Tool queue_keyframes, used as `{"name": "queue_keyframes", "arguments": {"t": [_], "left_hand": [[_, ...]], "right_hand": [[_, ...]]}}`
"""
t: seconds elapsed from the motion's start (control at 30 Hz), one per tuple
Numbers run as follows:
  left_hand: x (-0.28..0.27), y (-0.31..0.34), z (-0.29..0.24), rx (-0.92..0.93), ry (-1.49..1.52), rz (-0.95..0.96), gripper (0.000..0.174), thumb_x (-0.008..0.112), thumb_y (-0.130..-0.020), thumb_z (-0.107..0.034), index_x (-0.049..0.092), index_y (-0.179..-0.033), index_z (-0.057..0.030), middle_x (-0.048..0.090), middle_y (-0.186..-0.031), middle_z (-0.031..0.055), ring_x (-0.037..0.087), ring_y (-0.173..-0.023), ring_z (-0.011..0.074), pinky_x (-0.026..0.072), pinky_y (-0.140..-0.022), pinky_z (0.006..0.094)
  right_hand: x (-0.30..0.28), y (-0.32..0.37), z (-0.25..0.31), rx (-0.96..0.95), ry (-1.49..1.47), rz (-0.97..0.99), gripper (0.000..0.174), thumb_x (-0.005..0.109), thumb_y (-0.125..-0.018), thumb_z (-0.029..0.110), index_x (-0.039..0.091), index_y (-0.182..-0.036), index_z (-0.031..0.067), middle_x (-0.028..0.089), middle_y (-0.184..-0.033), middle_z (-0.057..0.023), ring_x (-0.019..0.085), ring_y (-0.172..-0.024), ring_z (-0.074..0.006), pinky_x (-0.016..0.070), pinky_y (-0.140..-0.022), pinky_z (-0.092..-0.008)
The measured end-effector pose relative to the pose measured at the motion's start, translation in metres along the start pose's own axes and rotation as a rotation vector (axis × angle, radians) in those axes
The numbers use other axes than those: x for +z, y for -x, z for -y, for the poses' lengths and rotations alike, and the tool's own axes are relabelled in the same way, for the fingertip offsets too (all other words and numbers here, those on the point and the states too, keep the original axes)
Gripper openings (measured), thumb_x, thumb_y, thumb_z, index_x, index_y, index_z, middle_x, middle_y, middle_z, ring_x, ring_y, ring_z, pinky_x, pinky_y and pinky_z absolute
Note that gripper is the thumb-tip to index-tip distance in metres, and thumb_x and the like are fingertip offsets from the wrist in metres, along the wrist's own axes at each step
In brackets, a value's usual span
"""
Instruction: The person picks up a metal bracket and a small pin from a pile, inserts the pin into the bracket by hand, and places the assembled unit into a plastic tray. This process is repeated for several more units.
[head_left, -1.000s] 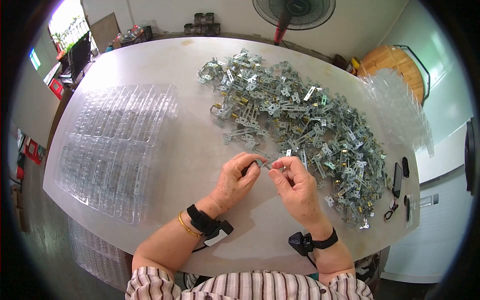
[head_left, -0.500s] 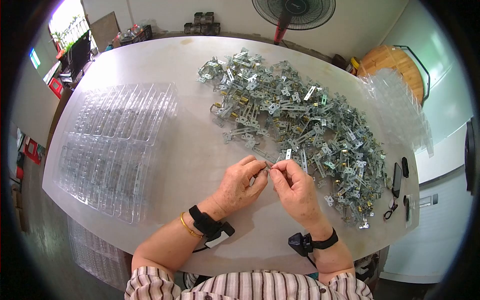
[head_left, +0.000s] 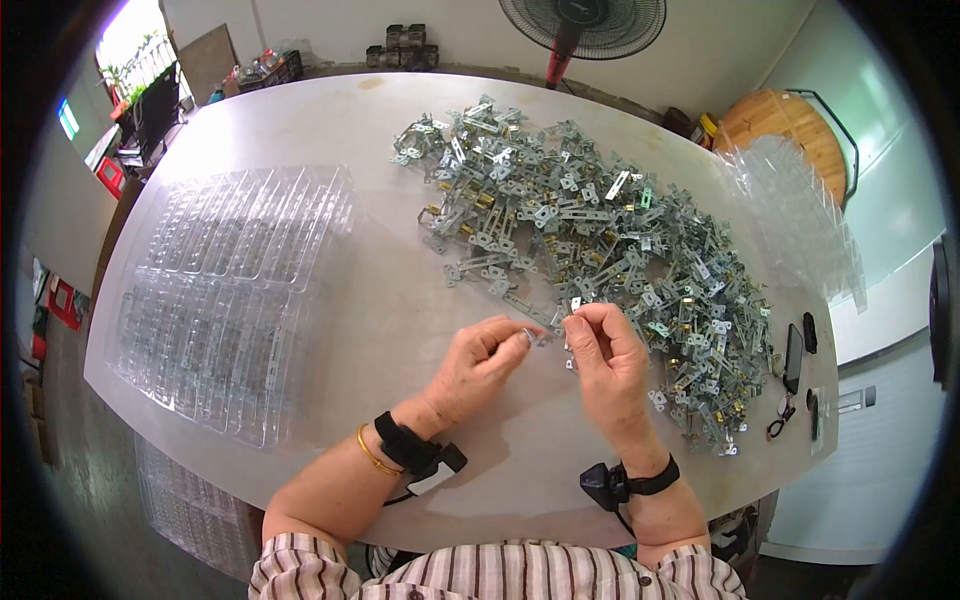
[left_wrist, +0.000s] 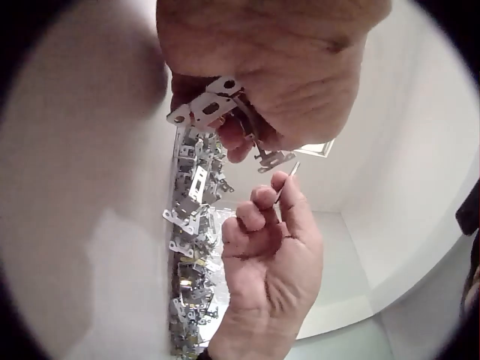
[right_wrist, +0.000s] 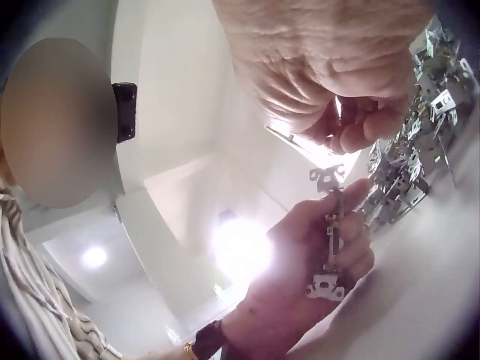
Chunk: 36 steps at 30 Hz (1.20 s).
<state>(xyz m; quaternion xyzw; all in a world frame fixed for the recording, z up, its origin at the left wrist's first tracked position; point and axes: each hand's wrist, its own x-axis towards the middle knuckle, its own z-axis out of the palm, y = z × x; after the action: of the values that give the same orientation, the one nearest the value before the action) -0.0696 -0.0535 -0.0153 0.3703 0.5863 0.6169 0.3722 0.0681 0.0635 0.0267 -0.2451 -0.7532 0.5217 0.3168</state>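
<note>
My left hand (head_left: 474, 362) grips a metal bracket (left_wrist: 211, 107) with a narrow bar between holed end plates. In the right wrist view both end plates of the bracket (right_wrist: 327, 288) show, the bar lying along the fingers. A short way to the right, my right hand (head_left: 612, 368) pinches a thin, shiny metal piece (left_wrist: 288, 183) between thumb and index finger; its exact kind I cannot tell. A gap separates the two hands. Just beyond them spreads a large pile of similar metal brackets (head_left: 585, 215), some with brass-coloured parts.
Clear plastic trays (head_left: 225, 300) with slots, metal parts showing through, lie on the table (head_left: 390, 300) at left. More clear plastic sheets (head_left: 795, 215) rest at the right edge, near a phone (head_left: 795, 360) and scissors (head_left: 782, 420). A fan (head_left: 585, 20) stands behind the table.
The hands were together at the bracket; now my right hand has drawn away to the right with the thin piece. My left hand keeps the bracket in nearly the same place.
</note>
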Motion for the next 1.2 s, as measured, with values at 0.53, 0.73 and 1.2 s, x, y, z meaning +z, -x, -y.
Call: {"name": "queue_keyframes", "arguments": {"t": [0.53,0.73,1.2], "left_hand": [[-0.006,-0.004,0.012,-0.067,0.205,-0.090,0.031,0.056,-0.103,-0.029,0.069,-0.118,-0.0039,0.058,-0.078,-0.0042,0.047,-0.063,0.0025,0.0404,-0.055,0.0202],[-0.003,-0.001,0.006,0.054,0.029,-0.117,0.029,0.052,-0.106,-0.024,0.068,-0.118,-0.0031,0.056,-0.081,-0.0037,0.047,-0.070,0.0047,0.0418,-0.061,0.0217],[-0.004,-0.002,0.007,0.257,-0.228,-0.123,0.025,0.053,-0.105,-0.018,0.067,-0.117,-0.0009,0.048,-0.083,0.0008,0.047,-0.075,0.0104,0.0427,-0.068,0.0252]], "right_hand": [[0.003,0.001,0.001,0.072,0.102,0.112,0.010,0.064,-0.099,0.012,0.063,-0.093,0.0032,0.051,-0.067,0.0060,0.044,-0.061,-0.0021,0.0361,-0.052,-0.0221],[0.000,0.001,0.007,0.039,0.191,0.096,0.009,0.065,-0.097,0.012,0.063,-0.094,0.0033,0.053,-0.063,0.0016,0.046,-0.058,-0.0043,0.0394,-0.052,-0.0245],[-0.004,0.000,0.006,-0.022,0.303,0.097,0.010,0.064,-0.097,0.013,0.061,-0.094,0.0036,0.058,-0.064,-0.0074,0.051,-0.055,-0.0105,0.0436,-0.053,-0.0281]]}}
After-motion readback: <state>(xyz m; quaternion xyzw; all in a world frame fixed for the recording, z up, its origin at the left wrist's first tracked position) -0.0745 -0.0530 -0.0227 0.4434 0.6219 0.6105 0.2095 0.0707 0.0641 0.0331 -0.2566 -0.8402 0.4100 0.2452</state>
